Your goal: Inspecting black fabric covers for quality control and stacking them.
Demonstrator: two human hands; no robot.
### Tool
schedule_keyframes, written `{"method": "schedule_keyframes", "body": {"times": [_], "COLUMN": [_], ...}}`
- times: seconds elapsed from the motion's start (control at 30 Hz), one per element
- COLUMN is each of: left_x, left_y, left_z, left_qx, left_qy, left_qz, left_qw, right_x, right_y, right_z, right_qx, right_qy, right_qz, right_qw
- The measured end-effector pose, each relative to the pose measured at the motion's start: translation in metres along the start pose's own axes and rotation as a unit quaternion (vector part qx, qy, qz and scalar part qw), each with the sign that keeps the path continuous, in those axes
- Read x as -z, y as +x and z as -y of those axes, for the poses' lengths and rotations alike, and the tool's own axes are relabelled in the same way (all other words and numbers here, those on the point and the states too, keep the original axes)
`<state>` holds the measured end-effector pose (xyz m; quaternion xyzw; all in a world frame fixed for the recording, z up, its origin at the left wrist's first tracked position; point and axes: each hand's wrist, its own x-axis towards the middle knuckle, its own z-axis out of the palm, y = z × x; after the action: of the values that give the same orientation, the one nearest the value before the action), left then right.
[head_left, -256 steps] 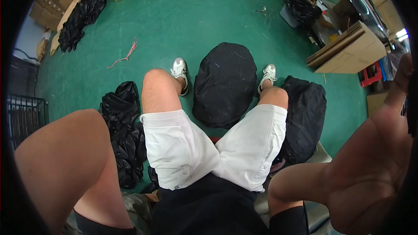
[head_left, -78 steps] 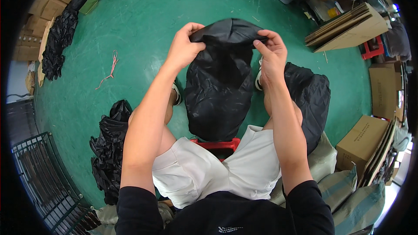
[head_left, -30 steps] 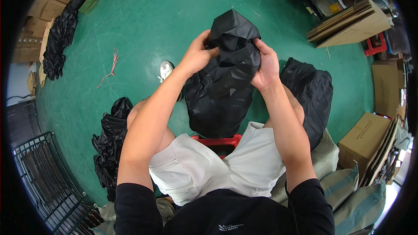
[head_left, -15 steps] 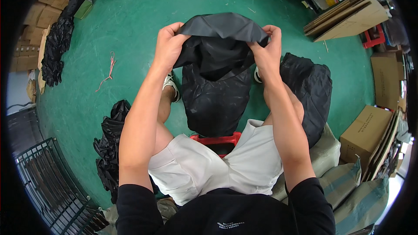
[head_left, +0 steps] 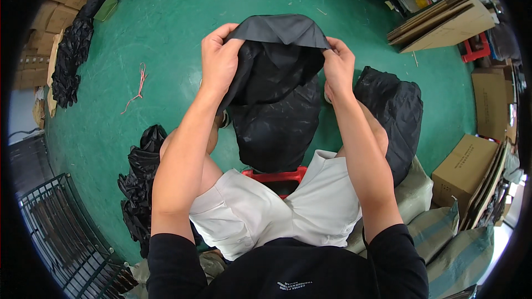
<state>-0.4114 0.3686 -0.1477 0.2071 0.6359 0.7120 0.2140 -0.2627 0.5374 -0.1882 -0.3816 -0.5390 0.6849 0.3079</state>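
Observation:
A piece of black sheet material (head_left: 277,29), with its upper edge folded over, is stretched between my two hands. My left hand (head_left: 219,58) pinches its left end, thumb on the near side. The right end is gripped by my right hand (head_left: 339,65), fingers closed on it. Its folds sag in the middle. Below it, between my legs, rests a bulky black bundle (head_left: 277,133) with pale scuffs. The sheet overlaps the bundle's far part, and I cannot tell whether the two are joined. A red plastic stool or frame (head_left: 274,176) shows at the bundle's near end.
Another black bundle (head_left: 392,122) leans by my right leg. Crumpled black material (head_left: 141,171) lies to my left, with more (head_left: 72,66) farther off. Flattened cardboard (head_left: 438,22), a closed carton (head_left: 463,163) and woven sacks (head_left: 460,254) line the right. A metal rack (head_left: 66,232) stands at left; pink string (head_left: 138,88) lies on the green floor.
My right hand has shifted slightly left and down, and the folded edge between my hands has changed shape. My left foot is now mostly covered by my arm and the sheet.

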Motion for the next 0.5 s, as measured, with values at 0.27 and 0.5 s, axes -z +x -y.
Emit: {"method": "schedule_keyframes", "body": {"times": [0.27,0.5], "left_x": [0.021,0.046], "left_y": [0.004,0.000], "left_z": [-0.009,-0.032], "left_qx": [0.007,0.190], "left_qy": [0.063,-0.013], "left_qz": [0.119,0.265], "left_qw": [0.991,0.945], "right_x": [0.015,0.043], "right_y": [0.012,0.007], "right_z": [0.010,0.034], "right_qx": [0.059,-0.043], "right_qy": [0.004,-0.080], "right_qz": [0.047,0.196], "right_qw": [0.997,0.976]}}
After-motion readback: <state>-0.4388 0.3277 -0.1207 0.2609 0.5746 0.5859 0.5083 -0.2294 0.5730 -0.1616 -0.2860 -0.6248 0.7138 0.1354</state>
